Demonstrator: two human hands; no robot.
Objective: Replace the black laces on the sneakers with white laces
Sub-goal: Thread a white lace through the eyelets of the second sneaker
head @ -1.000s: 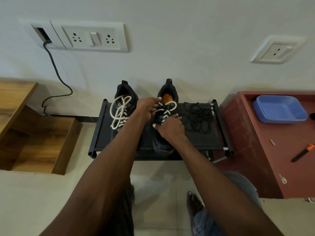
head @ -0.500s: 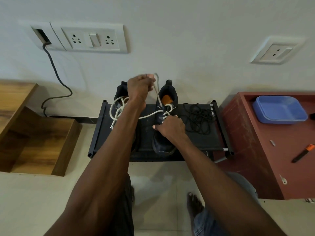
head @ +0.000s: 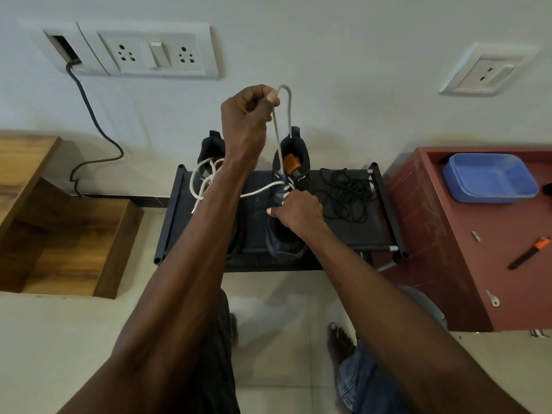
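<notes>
Pinching white lace (head: 279,135) aloft – left hand (head: 246,121), right hand (head: 298,209) gripping sneaker (head: 285,234)

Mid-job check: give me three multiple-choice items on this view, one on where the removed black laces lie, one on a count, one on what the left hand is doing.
1. Where does the heap of black laces lie?
A. on the black rack, right of the right sneaker
B. in the blue tray
C. on the floor

2. How many sneakers stand on the rack?
A. one
B. two
C. three

3. What is the left hand doing?
A. resting flat on the rack
B. hanging idle
C. pinching the white lace, raised above the right sneaker

Answers:
1. A, the dark tangle sits on the rack's fabric beside that shoe.
2. B, the left sneaker shows behind the forearm, with the right one beside it under the right hand.
3. C, the lace runs up from the eyelets to the fingertips.
</notes>
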